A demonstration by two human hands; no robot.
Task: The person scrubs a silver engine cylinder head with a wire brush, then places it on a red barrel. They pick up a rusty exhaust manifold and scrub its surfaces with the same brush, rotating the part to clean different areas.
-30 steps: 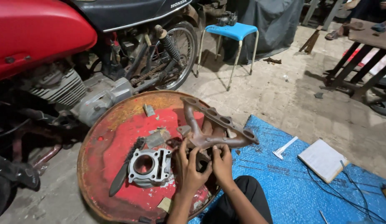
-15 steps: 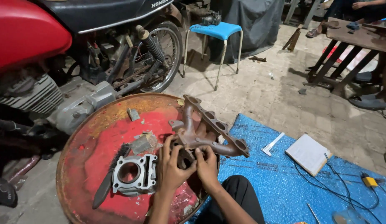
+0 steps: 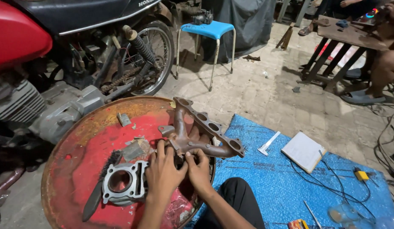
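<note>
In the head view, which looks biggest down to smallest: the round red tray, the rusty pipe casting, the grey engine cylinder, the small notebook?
1. Round red tray
2. Rusty pipe casting
3. Grey engine cylinder and notebook look alike; the notebook lies a little farther away, so unranked.

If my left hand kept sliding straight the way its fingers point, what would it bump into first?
Probably the rusty exhaust manifold: the left hand points up and away across the red round tray, and its fingertips already seem to reach the manifold's lower end, though depth is unclear.

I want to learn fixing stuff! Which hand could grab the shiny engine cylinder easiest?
Probably the left hand: it sits right beside the engine cylinder on the red tray. The right hand is farther away, by the rusty manifold.
</note>
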